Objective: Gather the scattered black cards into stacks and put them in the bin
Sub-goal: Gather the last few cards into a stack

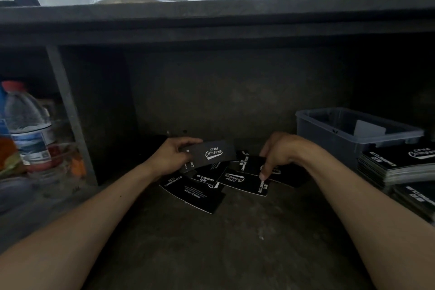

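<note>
Several black cards (pixel 197 196) with white "Camping Club" print lie scattered and overlapping on the dark counter in front of me. My left hand (pixel 173 155) holds a small stack of black cards (pixel 211 153) just above the pile. My right hand (pixel 277 152) hovers over the right side of the pile, fingers curled down, with a fingertip touching one card (pixel 244 182). A grey plastic bin (pixel 353 134) stands at the right rear, with a pale card leaning inside it.
Two tall stacks of black cards (pixel 397 165) sit at the right edge, beside the bin. A water bottle (pixel 28 125) and clear containers stand at the left behind a metal post (pixel 70 113). A dark shelf overhangs the counter.
</note>
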Demonstrator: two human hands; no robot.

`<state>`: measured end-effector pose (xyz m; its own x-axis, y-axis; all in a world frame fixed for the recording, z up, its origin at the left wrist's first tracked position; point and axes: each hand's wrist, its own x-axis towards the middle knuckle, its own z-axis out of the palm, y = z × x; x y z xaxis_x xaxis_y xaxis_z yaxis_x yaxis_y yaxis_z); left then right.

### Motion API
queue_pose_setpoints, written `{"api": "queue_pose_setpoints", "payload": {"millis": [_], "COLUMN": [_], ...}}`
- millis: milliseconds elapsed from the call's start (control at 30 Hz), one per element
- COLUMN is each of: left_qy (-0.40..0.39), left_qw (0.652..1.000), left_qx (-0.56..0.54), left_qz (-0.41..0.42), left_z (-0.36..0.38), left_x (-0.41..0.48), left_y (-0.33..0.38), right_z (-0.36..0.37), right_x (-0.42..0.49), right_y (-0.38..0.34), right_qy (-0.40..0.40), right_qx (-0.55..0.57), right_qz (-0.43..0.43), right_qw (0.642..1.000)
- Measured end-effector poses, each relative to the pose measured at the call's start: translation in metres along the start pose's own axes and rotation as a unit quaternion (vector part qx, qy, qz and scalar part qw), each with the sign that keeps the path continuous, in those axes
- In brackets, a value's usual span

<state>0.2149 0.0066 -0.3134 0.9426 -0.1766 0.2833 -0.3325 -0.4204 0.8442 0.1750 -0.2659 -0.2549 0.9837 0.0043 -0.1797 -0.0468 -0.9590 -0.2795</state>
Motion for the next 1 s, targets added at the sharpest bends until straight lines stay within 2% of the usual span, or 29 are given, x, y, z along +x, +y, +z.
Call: {"api": "queue_pose_setpoints", "payload": {"millis": [67,133,233,300,367,500,567,667,733,833,900,1000], "left_qy": [-0.015,-0.028,-0.058,-0.086,-0.096,-0.05,-0.014,0.029,0.0,-0.061,-0.052,-0.014], "left_qw": [1.0,0.999,0.997,0.994,0.992,0.989,0.99,0.995,0.997,0.99,0.989,0.992], "left_qx": [-0.016,-0.025,-0.008,-0.002,0.007,0.048,0.051,0.023,0.045,0.113,0.12,0.108], "left_qz": [0.007,0.02,0.055,0.06,0.078,0.127,0.132,0.097,0.065,0.063,0.07,0.063], "left_z": [0.002,0.006,0.008,0.009,0.013,0.017,0.009,-0.008,-0.016,-0.018,-0.019,-0.018], "left_x": [-0.002,-0.005,-0.008,-0.009,-0.011,-0.015,-0.017,-0.016,-0.018,-0.031,-0.042,-0.051], "left_y": [0.002,0.006,0.012,0.015,0.017,0.024,0.031,0.037,0.037,0.028,0.022,0.024], "right_z": [0.001,0.003,0.017,0.031,0.041,0.035,0.022,0.015,0.024,0.04,0.04,0.036], "right_x": [0.001,0.005,0.013,0.02,0.026,0.022,0.012,-0.01,-0.028,-0.045,-0.053,-0.064], "right_y": [0.0,-0.001,-0.009,-0.015,-0.019,-0.026,-0.024,-0.02,-0.019,-0.015,-0.012,-0.007], "right_qy": [0.048,0.116,0.146,0.182,0.256,0.335,0.312,0.117,0.033,0.043,0.05,0.019], "right_qx": [0.072,0.178,0.219,0.21,0.179,0.11,0.095,0.099,0.055,0.012,0.044,0.12], "right_qz": [-0.063,-0.159,-0.267,-0.283,-0.293,-0.252,-0.202,-0.135,-0.113,-0.128,-0.114,-0.031], "right_qw": [0.994,0.964,0.927,0.918,0.904,0.901,0.923,0.979,0.992,0.991,0.991,0.992]}}
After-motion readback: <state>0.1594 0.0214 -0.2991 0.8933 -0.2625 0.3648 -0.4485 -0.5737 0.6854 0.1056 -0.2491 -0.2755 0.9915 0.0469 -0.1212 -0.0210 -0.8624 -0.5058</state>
